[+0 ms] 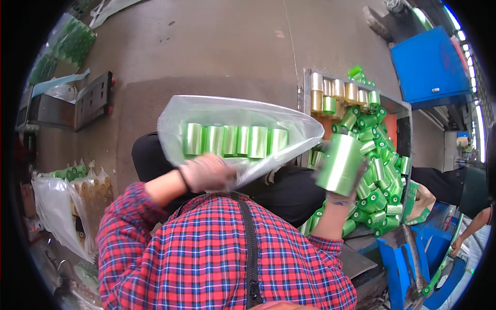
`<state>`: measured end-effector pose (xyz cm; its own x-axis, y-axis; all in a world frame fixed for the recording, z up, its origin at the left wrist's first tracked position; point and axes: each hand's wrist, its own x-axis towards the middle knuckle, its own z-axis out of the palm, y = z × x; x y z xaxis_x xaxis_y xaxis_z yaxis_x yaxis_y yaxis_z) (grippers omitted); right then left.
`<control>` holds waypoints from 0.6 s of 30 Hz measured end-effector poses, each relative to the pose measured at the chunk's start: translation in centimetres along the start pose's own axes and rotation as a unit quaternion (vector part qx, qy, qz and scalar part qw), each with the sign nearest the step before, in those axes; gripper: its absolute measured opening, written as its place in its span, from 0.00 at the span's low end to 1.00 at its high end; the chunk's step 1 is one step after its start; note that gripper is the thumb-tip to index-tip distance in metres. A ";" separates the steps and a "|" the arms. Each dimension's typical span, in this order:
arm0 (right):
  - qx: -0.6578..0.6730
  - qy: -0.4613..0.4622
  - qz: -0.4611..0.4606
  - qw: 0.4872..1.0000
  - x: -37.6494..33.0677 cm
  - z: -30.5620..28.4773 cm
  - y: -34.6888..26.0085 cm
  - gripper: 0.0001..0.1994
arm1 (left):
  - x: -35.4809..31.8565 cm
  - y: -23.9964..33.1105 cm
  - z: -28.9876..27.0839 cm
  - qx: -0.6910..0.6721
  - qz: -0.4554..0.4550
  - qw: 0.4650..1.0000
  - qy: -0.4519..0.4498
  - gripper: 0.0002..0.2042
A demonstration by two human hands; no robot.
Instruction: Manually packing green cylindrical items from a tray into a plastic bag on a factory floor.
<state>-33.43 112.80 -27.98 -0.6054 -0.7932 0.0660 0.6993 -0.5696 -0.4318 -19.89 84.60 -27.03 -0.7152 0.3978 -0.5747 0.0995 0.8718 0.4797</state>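
Note:
A clear plastic bag (232, 109) lies spread open across my lap, with a row of several green film rolls (257, 142) standing side by side in it. My left hand (210, 172), in a greyish glove, is closed on the bag's near edge. To the right of the bag, my right hand (341, 198) is wrapped round a shiny green film roll (339, 163) held up in the air. That hand is partly hidden by the roll and a little blurred. Below and beyond it is a heap of loose green rolls (380, 170).
The heap fills a metal-edged bin (406, 121), with yellowish rolls (338, 89) lined up at its far end. A blue cabinet (431, 64) stands far right. Bagged rolls (93, 188) sit at left, below a dark metal device (93, 101). Another person's hand (455, 247) shows at right.

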 end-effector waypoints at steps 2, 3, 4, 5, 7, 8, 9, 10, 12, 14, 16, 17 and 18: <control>-0.251 0.282 -0.009 0.926 2.9 1.9 6.1 0.33 | 1.4 0.7 2.8 0.024 0.066 0.993 -0.094 0.16; -0.321 0.212 0.078 0.920 4.6 0.2 7.9 0.29 | 1.6 1.2 4.1 -0.003 0.082 0.995 -0.053 0.13; -0.495 0.142 0.116 0.849 7.0 -0.9 10.7 0.28 | 2.2 0.8 4.7 -0.002 0.083 0.995 -0.047 0.13; -0.644 0.178 0.184 0.721 9.2 0.7 13.3 0.30 | 2.8 0.2 5.4 0.032 0.084 0.993 -0.071 0.11; -0.832 0.168 0.267 0.456 11.5 -1.7 17.2 0.34 | 5.5 -2.8 8.0 0.059 0.085 0.995 -0.004 0.09; -0.883 0.132 0.294 0.342 11.8 -6.2 18.2 0.37 | 5.0 -1.8 5.0 0.109 -0.016 0.993 -0.033 0.09; -0.859 0.123 0.371 0.330 13.2 -4.9 18.1 0.42 | 5.0 -2.9 4.3 0.128 -0.079 0.989 0.005 0.09; -0.862 0.118 0.369 0.326 13.8 -3.5 18.2 0.42 | 5.8 -4.8 4.6 0.118 -0.141 0.982 0.030 0.14; -0.873 -0.012 0.422 0.245 13.8 -0.9 18.1 0.45 | 6.2 -7.7 6.0 0.188 -0.187 0.949 0.169 0.46; -0.909 -0.060 0.348 0.221 12.4 -3.8 19.2 0.46 | 7.5 -9.9 7.8 0.191 -0.191 0.949 0.163 0.53; -0.934 -0.101 0.289 0.182 11.4 -6.0 19.3 0.48 | 7.8 -11.3 8.2 0.119 -0.128 0.969 0.174 0.54; -0.945 -0.106 0.253 0.177 11.4 -7.8 19.7 0.50 | 7.0 -11.8 7.9 0.098 -0.062 0.955 0.273 0.53; -0.943 -0.109 0.260 0.176 11.6 -7.4 19.4 0.50 | 6.9 -12.3 8.8 0.040 -0.051 0.942 0.331 0.50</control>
<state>-29.67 94.18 -42.23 -0.4739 -0.7387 -0.4793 -0.8559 0.5143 0.0535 -19.96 79.12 -42.67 -0.9956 0.0689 -0.0640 0.0397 0.9250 0.3779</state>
